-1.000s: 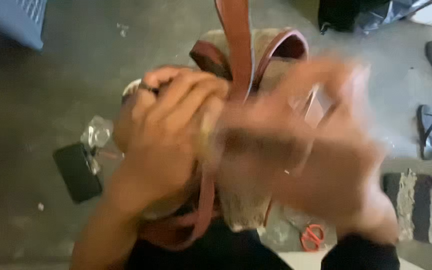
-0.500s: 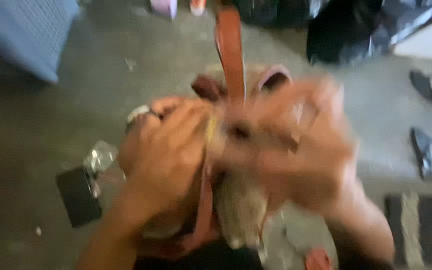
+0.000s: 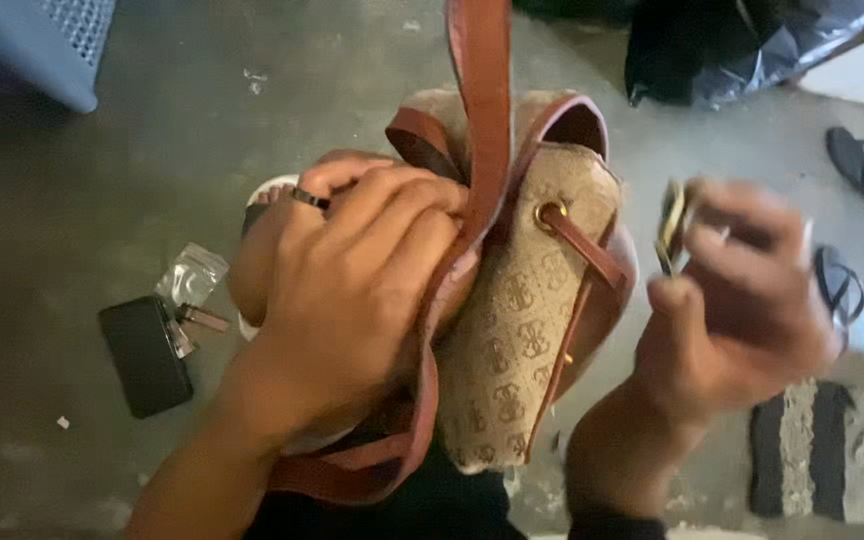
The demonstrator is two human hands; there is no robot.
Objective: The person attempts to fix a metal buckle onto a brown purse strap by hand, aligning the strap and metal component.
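Concrete floor (image 3: 102, 200) | left hand (image 3: 352, 290) still clamps bag (image 3: 522, 330) | right hand (image 3: 742, 310) moved off, pinching buckle (image 3: 670, 228)

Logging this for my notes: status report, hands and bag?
Left hand gripping the tan bag by its brown strap. Right hand apart, pinching a small metal piece. Nothing between them.

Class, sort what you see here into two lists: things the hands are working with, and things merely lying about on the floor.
In hand:
left hand gripping tan patterned fabric bag with brown leather straps
right hand pinching small brass-coloured metal fitting

Lying about:
black flat case
clear plastic packet
dark sandals
striped mat
blue basket
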